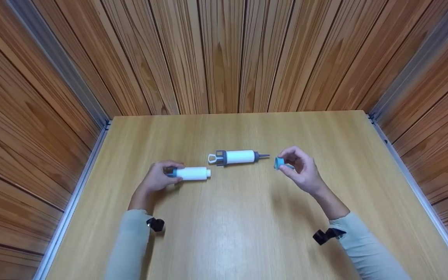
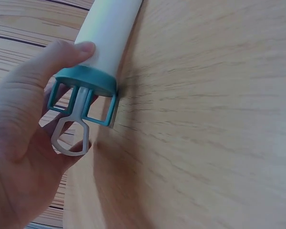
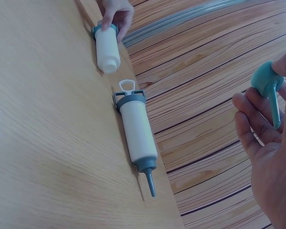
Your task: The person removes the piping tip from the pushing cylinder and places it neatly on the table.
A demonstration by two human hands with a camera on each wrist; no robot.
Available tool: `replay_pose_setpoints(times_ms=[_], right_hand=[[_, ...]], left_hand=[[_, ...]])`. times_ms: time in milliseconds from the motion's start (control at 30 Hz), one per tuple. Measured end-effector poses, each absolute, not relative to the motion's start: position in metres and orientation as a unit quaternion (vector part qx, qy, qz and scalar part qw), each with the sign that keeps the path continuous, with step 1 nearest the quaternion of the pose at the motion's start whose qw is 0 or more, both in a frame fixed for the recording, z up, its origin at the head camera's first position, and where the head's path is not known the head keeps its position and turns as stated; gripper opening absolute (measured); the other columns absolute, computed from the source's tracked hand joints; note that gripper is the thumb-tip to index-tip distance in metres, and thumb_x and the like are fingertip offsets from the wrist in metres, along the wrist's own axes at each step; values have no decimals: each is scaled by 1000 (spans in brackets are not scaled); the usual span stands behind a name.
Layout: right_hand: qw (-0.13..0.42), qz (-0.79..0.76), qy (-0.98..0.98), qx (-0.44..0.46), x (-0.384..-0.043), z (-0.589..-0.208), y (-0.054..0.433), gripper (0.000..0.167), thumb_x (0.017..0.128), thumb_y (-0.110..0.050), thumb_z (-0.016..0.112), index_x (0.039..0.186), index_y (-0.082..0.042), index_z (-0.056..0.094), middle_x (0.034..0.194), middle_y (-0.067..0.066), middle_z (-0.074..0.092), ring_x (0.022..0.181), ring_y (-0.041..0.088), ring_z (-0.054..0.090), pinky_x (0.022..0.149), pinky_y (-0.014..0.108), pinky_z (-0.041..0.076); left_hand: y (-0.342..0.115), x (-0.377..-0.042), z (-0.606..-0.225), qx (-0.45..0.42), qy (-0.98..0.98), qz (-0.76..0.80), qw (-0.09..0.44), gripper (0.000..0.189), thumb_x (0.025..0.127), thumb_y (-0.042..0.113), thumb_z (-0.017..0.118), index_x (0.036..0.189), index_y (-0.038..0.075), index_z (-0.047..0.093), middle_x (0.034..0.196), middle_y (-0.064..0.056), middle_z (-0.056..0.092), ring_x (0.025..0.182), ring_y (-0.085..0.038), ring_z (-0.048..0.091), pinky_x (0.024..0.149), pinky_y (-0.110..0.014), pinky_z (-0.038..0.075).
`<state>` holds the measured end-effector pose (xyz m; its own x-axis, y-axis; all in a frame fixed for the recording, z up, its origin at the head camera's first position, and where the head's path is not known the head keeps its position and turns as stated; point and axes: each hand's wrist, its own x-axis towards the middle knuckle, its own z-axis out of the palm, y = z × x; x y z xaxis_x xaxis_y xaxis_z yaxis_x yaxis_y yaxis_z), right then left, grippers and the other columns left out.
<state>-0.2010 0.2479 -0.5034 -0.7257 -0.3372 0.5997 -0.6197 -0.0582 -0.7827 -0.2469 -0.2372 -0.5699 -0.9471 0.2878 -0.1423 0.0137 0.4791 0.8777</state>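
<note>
My left hand (image 1: 158, 177) grips a white plunger syringe (image 1: 193, 174) near its back end. Thumb and fingers close round the barrel by the teal collar (image 2: 87, 78), and a white pull ring (image 2: 71, 138) sticks out behind. The barrel's front end is a bare white neck (image 1: 208, 173), pointing right. Held above the table, a teal nozzle cap (image 3: 264, 78) with a thin spout is pinched between thumb and fingers of my right hand (image 1: 303, 173). Between the hands, slightly farther back, a second white syringe (image 1: 240, 156) lies with grey-blue ends and its nozzle fitted, tip toward the right hand.
The pale wooden tabletop (image 1: 216, 225) carries these things. Wood-panelled walls (image 1: 224, 58) rise at its back and sides, with metal strips (image 1: 74, 194) along the side edges. A small black device (image 1: 156, 224) sits on the left sleeve, another (image 1: 328, 235) on the right.
</note>
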Motion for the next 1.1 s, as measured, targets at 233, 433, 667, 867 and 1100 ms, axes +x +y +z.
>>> replay_pose_setpoints(times_ms=[233,433,667,867,1100], right_hand=[[104,643,-680,337,-201,-501,246,27,91,27,59,117,25,54,111,-13,73,100,0,71,92,17,61],[104,640,-683,337,-205,-497,246,27,92,27,59,118,25,55,112,-13,72,100,0,71,93,16,61],[108,631,-692,334,-210,-496,244,27,92,25,60,119,23,57,112,-13,71,100,1,69,91,16,61],[104,631,-690,338,-215,-502,241,27,93,26,61,119,23,56,112,-13,71,100,1,69,92,15,61],[99,639,-690,325,-221,-509,236,25,94,25,62,119,23,56,112,-13,71,100,1,70,91,15,60]], left_hand=[[-233,-245,-570,109,853,497,112,37,97,6,86,134,8,81,166,-19,63,161,-49,51,137,-71,34],[-232,-245,-566,117,855,493,109,41,97,8,87,137,6,79,168,-18,60,163,-49,48,138,-71,31],[-229,-246,-561,129,855,490,108,46,96,11,89,140,3,77,169,-17,60,164,-47,47,139,-72,28],[-229,-247,-557,114,845,515,93,47,96,9,88,141,3,76,168,-15,62,164,-44,48,140,-71,26],[-224,-246,-548,121,840,526,55,46,97,12,89,141,4,76,165,-16,64,163,-45,49,138,-73,28]])
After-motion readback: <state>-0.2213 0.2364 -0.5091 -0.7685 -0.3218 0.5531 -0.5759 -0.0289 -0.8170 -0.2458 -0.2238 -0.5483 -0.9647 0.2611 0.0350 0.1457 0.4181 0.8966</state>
